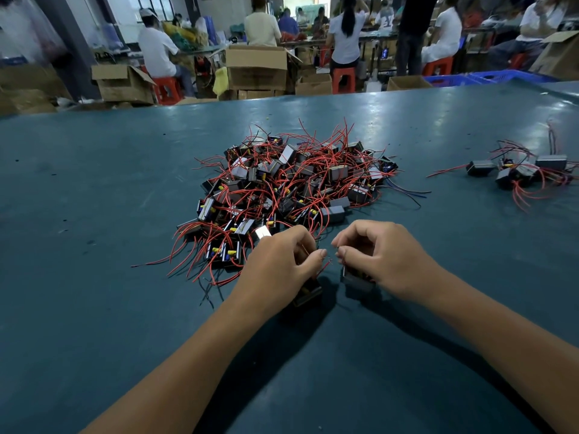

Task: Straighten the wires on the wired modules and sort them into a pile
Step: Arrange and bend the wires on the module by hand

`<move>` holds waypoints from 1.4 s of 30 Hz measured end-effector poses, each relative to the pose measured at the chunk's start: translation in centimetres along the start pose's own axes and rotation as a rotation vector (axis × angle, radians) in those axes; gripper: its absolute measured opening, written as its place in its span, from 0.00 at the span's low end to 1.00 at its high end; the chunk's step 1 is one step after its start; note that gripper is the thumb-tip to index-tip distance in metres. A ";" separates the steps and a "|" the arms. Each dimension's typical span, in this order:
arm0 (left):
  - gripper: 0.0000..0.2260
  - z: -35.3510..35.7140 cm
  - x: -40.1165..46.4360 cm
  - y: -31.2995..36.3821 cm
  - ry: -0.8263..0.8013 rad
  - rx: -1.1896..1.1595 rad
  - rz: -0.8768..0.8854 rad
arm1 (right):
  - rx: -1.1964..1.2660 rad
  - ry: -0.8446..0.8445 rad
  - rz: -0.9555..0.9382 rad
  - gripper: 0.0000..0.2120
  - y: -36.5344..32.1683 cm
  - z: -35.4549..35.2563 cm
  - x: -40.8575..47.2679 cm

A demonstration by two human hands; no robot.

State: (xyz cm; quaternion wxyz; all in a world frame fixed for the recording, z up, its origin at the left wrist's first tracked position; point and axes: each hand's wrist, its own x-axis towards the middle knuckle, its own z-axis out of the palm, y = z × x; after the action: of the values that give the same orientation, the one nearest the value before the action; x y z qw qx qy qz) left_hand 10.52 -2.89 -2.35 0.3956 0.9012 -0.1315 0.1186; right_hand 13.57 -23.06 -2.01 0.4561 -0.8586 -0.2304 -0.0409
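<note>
Modules [308, 292] sit under both hands — left hand [279, 267] and right hand [380, 261] fingers curled, pinching thin red wires [324, 267].

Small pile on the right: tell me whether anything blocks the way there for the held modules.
Nothing visible does. Bare table lies between the right hand, left hand and the small pile.

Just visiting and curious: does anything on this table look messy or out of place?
Yes: the big heap of modules mid-table is a tangle, red wires sticking out every way. The small pile at the right edge also has curled wires. Nothing looks spilled or broken.
</note>
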 end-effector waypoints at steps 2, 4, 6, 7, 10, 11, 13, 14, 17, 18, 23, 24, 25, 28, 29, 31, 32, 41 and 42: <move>0.06 0.1 0.0 -0.2 -0.008 -0.029 -0.018 | -0.020 -0.036 -0.012 0.04 0.0 -0.2 0.0; 0.04 0.1 0.1 -0.4 -0.026 -0.051 -0.016 | -0.032 -0.065 -0.032 0.05 -0.1 -0.3 0.0; 0.02 0.2 0.3 -0.5 -0.042 -0.087 0.004 | -0.038 -0.078 -0.057 0.04 -0.2 -0.4 0.0; 0.02 0.2 0.3 -0.5 -0.047 -0.135 0.003 | -0.040 -0.084 -0.070 0.04 -0.3 -0.6 -0.1; 0.02 0.1 0.4 -0.5 -0.072 -0.248 -0.019 | -0.076 -0.116 -0.110 0.04 -0.5 -0.8 0.0; 0.02 0.1 0.4 -0.4 -0.086 -0.263 -0.017 | -0.094 -0.124 -0.122 0.05 -0.5 -0.9 0.0; 0.03 0.2 0.3 -0.3 -0.120 -0.278 -0.009 | -0.109 -0.116 -0.144 0.04 -0.6 -0.9 -0.1; 0.03 0.2 0.3 -0.2 -0.139 -0.279 -0.007 | -0.105 -0.108 -0.155 0.04 -0.6 -1.0 0.0; 0.03 0.5 0.2 0.0 -0.176 -0.261 0.012 | -0.080 -0.114 -0.157 0.03 -0.8 -0.8 -0.1; 0.02 0.5 0.2 0.0 -0.179 -0.258 0.019 | -0.076 -0.114 -0.148 0.03 -0.8 -0.7 -0.1; 0.04 0.0 0.1 -0.1 -0.160 -0.199 0.046 | -0.030 -0.061 -0.110 0.01 -0.7 -0.4 -0.1; 0.03 0.0 0.1 -0.2 -0.154 -0.179 0.060 | -0.032 -0.059 -0.110 0.01 -0.7 -0.4 -0.1; 0.03 -0.1 0.1 -0.3 -0.146 -0.165 0.071 | -0.039 -0.062 -0.111 0.01 -0.7 -0.3 -0.1; 0.03 0.0 0.1 -0.3 -0.125 -0.153 0.087 | -0.062 -0.087 -0.110 0.01 -0.6 -0.3 0.0; 0.03 0.1 0.1 -0.3 -0.120 -0.164 0.081 | -0.068 -0.093 -0.101 0.00 -0.6 -0.3 0.0; 0.04 0.1 0.1 -0.3 -0.110 -0.218 0.047 | -0.085 -0.095 -0.076 0.01 -0.4 -0.3 0.2; 0.05 0.0 0.2 -0.4 -0.106 -0.243 0.033 | -0.090 -0.099 -0.070 0.02 -0.4 -0.3 0.3; 0.03 -0.3 0.7 -1.1 -0.127 -0.485 -0.158 | -0.046 -0.061 0.027 0.02 0.0 -0.3 0.5; 0.03 -0.3 0.7 -1.3 -0.130 -0.495 -0.164 | -0.052 -0.032 0.048 0.02 0.1 -0.1 0.5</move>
State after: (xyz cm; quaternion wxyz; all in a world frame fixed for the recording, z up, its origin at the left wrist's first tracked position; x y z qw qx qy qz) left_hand 11.56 -1.94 -2.80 0.6030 0.7903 -0.1085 -0.0078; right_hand 14.06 -23.01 -1.85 0.4308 -0.8759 -0.2160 -0.0222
